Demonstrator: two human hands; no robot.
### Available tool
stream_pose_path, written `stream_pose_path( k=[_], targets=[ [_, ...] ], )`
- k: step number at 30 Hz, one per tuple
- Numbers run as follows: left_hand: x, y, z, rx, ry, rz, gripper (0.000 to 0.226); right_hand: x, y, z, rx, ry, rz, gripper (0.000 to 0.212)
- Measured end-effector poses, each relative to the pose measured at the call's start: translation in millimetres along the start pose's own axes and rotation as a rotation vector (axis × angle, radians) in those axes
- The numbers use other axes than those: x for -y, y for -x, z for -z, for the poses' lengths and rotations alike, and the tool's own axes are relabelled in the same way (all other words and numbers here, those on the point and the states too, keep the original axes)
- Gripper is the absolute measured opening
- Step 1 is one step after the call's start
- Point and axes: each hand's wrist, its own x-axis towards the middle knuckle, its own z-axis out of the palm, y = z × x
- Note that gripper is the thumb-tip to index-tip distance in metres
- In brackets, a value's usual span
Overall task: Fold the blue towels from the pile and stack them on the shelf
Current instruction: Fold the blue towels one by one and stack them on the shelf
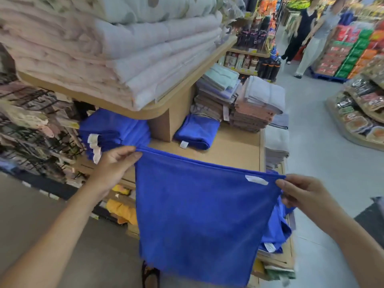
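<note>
Shop aisles run off toward one o'clock in the head view, where two shoppers (307, 36) stand far back. Nearer, a wooden shelf (232, 150) fills the centre, with pale quilts (83, 48) piled on the tier above at eleven o'clock.

A blue towel (197, 215) hangs open at six o'clock, stretched flat by its top edge just in front of the shelf. That is probably to square the corners before the first fold. A white label (256, 180) shows near its right corner.

The left hand (116, 163), at nine o'clock from the towel, pinches the left top corner between thumb and curled fingers (133, 154). The right hand (301, 194), at three o'clock, pinches the other corner the same way, its fingertips (284, 183) closed on the hem.

Folded blue towels (116, 129) already sit under the upper tier at ten o'clock, and another folded one (197, 132) lies at twelve. Loose blue towels (276, 229) wait at four o'clock, behind the hanging cloth.
</note>
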Motion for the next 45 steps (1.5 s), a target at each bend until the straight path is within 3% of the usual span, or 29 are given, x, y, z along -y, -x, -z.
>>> stream_pose_path(
  k=[3, 7, 10, 14, 17, 20, 22, 24, 27, 30, 32, 36, 41, 45],
  targets=[
    [18, -19, -8, 0.015, -0.092, 0.007, 0.010, -18, -14, -13, -0.064, -0.044, -0.078, 0.043],
    [22, -57, -30, 0.030, -0.083, 0.084, 0.008, -23, -46, -19, -0.168, -0.116, -0.126, 0.011],
    [17, -93, -58, 0.023, -0.036, 0.096, 0.009, -23, -82, -19, -0.231, -0.113, -0.144, 0.025],
    [19, -144, -90, 0.019, -0.012, 0.159, 0.029, -24, -139, -16, -0.326, -0.152, -0.162, 0.011],
    [29, -162, -106, 0.053, -0.109, 0.159, 0.037, -39, -176, -22, -0.383, -0.112, -0.207, 0.020],
    [45, -155, -105, 0.113, -0.269, 0.110, 0.040, -55, -184, -39, -0.368, -0.014, -0.266, 0.048],
    [57, -135, -92, 0.095, -0.337, 0.024, 0.036, -63, -168, -52, -0.351, 0.130, -0.261, 0.056],
    [74, -100, -69, 0.040, -0.402, -0.099, 0.023, -68, -134, -66, -0.315, 0.263, -0.198, 0.048],
    [107, -32, -36, -0.068, -0.422, -0.160, 0.010, -75, -70, -89, -0.279, 0.214, -0.079, 0.033],
    [147, 25, -24, -0.133, -0.356, -0.019, 0.016, -85, -4, -105, -0.229, 0.117, -0.052, 0.028],
    [168, 48, -24, -0.099, -0.308, 0.126, 0.005, -95, 30, -108, -0.226, 0.126, -0.089, 0.024],
    [178, 63, -30, 0.016, -0.161, 0.331, 0.045, -122, 62, -108, -0.273, 0.302, -0.243, 0.028],
    [186, 58, -42, 0.059, 0.150, 0.527, 0.024, -146, 58, -117, -0.207, 0.074, -0.541, 0.024],
    [191, 58, -43, 0.015, 0.146, 0.527, 0.017, -157, 54, -123, -0.322, -0.135, -0.537, 0.031]
  ],
)
